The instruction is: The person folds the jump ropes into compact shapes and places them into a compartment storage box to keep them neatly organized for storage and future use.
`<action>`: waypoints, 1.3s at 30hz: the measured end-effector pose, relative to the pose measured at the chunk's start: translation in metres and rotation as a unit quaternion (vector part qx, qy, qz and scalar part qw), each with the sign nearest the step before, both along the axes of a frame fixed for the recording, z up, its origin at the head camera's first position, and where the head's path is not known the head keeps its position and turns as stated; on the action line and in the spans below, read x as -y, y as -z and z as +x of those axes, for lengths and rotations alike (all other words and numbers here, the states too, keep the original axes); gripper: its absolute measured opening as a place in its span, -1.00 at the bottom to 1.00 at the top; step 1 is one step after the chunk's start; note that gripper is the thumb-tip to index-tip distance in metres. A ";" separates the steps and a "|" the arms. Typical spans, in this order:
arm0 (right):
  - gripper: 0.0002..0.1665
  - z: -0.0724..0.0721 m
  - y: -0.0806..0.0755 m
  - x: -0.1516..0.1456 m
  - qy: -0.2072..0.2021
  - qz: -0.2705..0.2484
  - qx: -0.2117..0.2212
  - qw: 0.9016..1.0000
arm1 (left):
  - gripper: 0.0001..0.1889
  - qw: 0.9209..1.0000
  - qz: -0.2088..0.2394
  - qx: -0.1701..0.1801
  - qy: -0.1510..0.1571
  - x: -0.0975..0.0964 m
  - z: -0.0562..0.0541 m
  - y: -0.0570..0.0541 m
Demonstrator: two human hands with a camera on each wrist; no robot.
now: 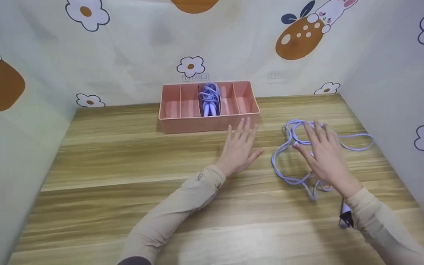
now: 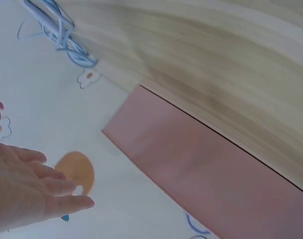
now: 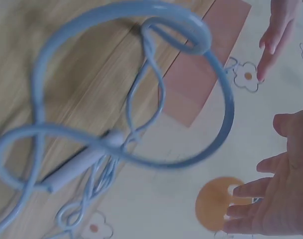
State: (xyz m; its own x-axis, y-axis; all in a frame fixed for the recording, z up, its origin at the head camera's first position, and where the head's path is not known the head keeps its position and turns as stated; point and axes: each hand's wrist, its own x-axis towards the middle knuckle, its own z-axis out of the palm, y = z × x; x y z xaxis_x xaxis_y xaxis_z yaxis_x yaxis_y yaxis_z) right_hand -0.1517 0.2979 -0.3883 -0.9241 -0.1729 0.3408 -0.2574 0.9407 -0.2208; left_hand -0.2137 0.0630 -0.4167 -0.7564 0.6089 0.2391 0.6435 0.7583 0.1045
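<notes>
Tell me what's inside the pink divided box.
In the pink box, a bundled lavender cord with two handles lies in the middle of five compartments. The bundle hides the floor beneath it, and the front wall hides the handles' lower ends.

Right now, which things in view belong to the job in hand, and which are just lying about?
Probably part of the job:
loose bluish rope, spread out on the right
pink divided box
bundled rope, in the box's middle compartment

Seemingly just surroundings:
wood-grain tabletop
flower-patterned wall covering
</notes>
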 end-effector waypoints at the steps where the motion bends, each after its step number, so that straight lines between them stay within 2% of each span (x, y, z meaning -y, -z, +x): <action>1: -0.28 0.004 0.000 -0.006 0.004 -0.003 -0.002 1.000 | -0.30 1.000 -0.003 0.002 0.004 -0.005 0.001 0.001; 6: -0.27 0.023 0.008 -0.039 0.026 -0.020 0.015 0.999 | -0.31 0.999 -0.037 0.010 0.026 -0.034 0.003 0.003; 10: -0.25 0.037 0.018 -0.060 0.051 -0.040 0.037 0.997 | -0.32 0.997 -0.049 0.016 0.051 -0.058 -0.001 0.009; 15: -0.26 0.052 0.033 -0.076 0.070 -0.049 0.043 0.995 | -0.33 0.994 -0.071 0.036 0.073 -0.083 -0.007 0.020; 19: -0.26 0.063 0.042 -0.082 0.085 -0.046 0.047 0.994 | -0.36 0.992 -0.092 0.022 0.087 -0.101 -0.011 0.028; 24: -0.26 0.070 0.052 -0.087 0.104 -0.037 0.055 0.992 | -0.40 0.988 -0.117 -0.005 0.097 -0.120 -0.019 0.034; 31: -0.24 0.077 0.062 -0.091 0.136 -0.033 0.109 0.984 | -0.43 0.979 -0.172 -0.038 0.103 -0.141 -0.026 0.037; 39: -0.27 0.084 0.062 -0.089 0.176 -0.033 0.159 0.971 | -0.48 0.972 -0.202 -0.015 0.122 -0.158 -0.023 0.039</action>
